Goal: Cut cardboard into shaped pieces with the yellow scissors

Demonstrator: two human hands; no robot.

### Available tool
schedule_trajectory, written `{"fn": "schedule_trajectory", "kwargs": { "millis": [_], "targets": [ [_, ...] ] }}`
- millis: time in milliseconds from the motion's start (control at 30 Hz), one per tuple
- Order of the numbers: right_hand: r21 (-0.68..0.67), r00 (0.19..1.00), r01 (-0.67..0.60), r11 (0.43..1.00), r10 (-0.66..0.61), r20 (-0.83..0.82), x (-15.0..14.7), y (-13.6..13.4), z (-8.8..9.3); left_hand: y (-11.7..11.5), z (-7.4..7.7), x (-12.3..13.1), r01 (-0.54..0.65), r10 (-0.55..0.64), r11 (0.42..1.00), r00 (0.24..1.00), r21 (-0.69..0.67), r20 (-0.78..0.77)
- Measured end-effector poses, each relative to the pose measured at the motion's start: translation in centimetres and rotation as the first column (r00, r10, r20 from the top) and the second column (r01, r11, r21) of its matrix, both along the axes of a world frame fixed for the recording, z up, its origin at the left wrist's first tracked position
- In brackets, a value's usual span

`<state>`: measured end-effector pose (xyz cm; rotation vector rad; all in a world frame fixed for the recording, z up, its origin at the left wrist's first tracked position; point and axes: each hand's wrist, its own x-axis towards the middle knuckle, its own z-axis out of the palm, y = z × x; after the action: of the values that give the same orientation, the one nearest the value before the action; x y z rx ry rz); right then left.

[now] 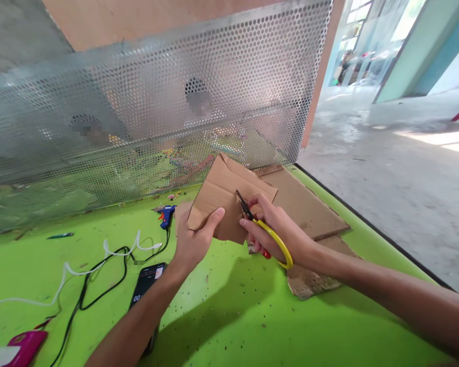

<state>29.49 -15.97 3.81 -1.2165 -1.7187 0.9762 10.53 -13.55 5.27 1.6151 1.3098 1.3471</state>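
Note:
Raised over the green table is a piece of brown cardboard, tilted toward me. My left hand grips its lower left corner, with the thumb on the near face. In my right hand is a pair of scissors with yellow handles and dark blades. The blade tip lies against the middle of the cardboard's right part; I cannot tell how far any cut runs. Something small and red shows under the right fingers, mostly hidden.
Larger cardboard sheets and a torn cardboard scrap lie at right. On the left are a blue glue gun, a phone, tangled black and white cables, a pen and a pink object. A perforated metal screen borders the table's back.

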Motion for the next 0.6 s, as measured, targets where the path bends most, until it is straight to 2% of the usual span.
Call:
{"fn": "schedule_trajectory", "kwargs": {
  "millis": [133,367,500,600],
  "targets": [
    [-0.033,1.0,-0.019,0.999,0.019,-0.022,0.2,0.0,0.1,0.0,0.1,0.0,-0.002,0.002,1.0,1.0,0.006,0.0],
    [-0.054,0.988,-0.15,0.987,0.147,-0.057,1.4,0.4,0.1,0.1,0.1,-0.2,-0.031,0.037,0.996,0.997,0.088,-0.065],
    [-0.051,0.987,-0.152,0.987,0.149,-0.056,1.3,0.3,0.3,-0.1,0.0,-0.2,-0.04,0.056,0.991,0.991,0.129,-0.123],
    [-0.018,0.989,-0.143,0.99,0.142,-0.034,1.0,0.1,0.5,-0.3,0.2,-0.2,-0.041,0.054,0.992,0.993,0.121,-0.108]
  ]
}}
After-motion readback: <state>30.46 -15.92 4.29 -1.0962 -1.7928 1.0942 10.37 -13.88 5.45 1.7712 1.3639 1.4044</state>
